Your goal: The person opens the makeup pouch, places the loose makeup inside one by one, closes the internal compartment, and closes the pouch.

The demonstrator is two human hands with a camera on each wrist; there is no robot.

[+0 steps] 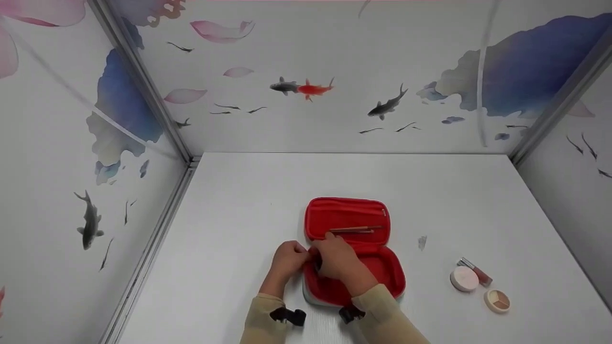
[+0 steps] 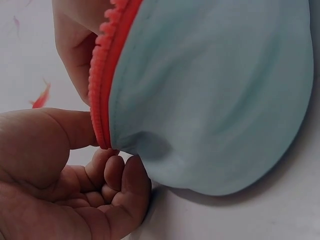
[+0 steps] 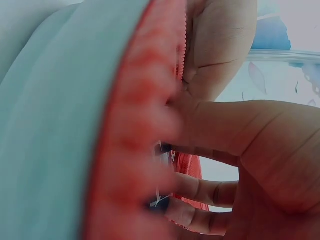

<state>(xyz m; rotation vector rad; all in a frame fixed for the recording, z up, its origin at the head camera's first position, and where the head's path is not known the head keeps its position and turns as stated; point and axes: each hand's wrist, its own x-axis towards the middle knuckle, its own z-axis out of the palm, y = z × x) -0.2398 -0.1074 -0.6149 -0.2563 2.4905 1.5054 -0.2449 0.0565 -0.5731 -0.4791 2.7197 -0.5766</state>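
Note:
A zip case with a red lining [image 1: 381, 262] and a pale blue-green outside [image 2: 220, 95] lies unfolded on the table. My left hand [image 1: 289, 260] pinches its zipper edge [image 2: 102, 95] at the left, near the fold, thumb on the zip and fingers under the fabric. My right hand [image 1: 337, 258] reaches into the left side of the case, close to the left hand. Its fingers curl at a small dark thing [image 3: 159, 205] with pale lines, mostly hidden; I cannot tell its kind. Two slim brushes [image 1: 356, 230] lie in the lid.
Right of the case are a round pale-pink compact [image 1: 464, 278], a lip gloss tube [image 1: 480, 274] and a round three-colour palette [image 1: 497, 301]. A small clear scrap [image 1: 422, 242] lies nearer the case. Printed panels [image 1: 334, 129] wall the white table [image 1: 248, 191] at the back and sides.

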